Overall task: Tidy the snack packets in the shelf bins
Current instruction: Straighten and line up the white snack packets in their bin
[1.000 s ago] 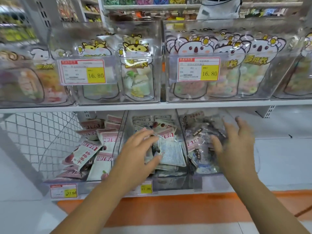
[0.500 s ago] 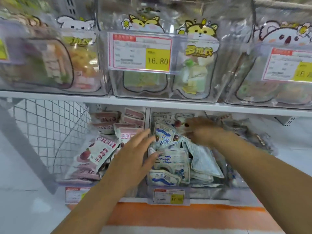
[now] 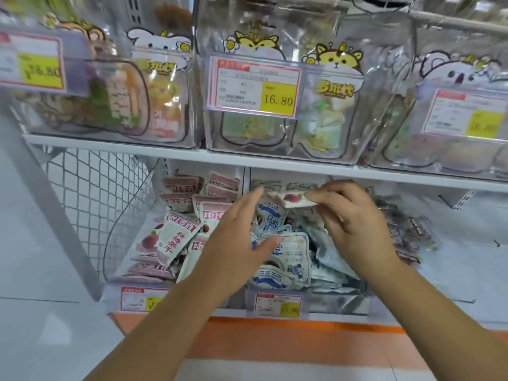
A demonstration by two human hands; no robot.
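Nearest me, past the orange strip [image 3: 275, 334] at the foot of the shelving, small red-and-yellow price tags [image 3: 277, 302] are clipped to the fronts of the lower bins. My left hand [image 3: 236, 243] hovers over the divider between two bins, its fingers [image 3: 248, 200] straight and spread, holding nothing. My right hand [image 3: 354, 224] pinches a small white snack packet with a red fruit picture [image 3: 292, 200] by one end, lifted above the middle clear bin of blue-and-white packets [image 3: 280, 259]. That packet looks to me like a stray from the left clear bin of pink-and-white packets [image 3: 178, 235], so I judge the step to be carrying it across the divider. To do that well I would keep the pinch firm on the sealed edge, pass it low under the shelf board, lay it flat on its own kind, and let the free left hand steady the loose heap so nothing slides out. Further right sits a bin of clear-wrapped sweets [image 3: 406, 226]; a white wire mesh panel [image 3: 90, 193] closes the left end. Above, the white shelf board [image 3: 178, 154] carries tall clear bins of cartoon-animal pouches [image 3: 330, 105], one fronted by a 16.80 price label [image 3: 254, 86].
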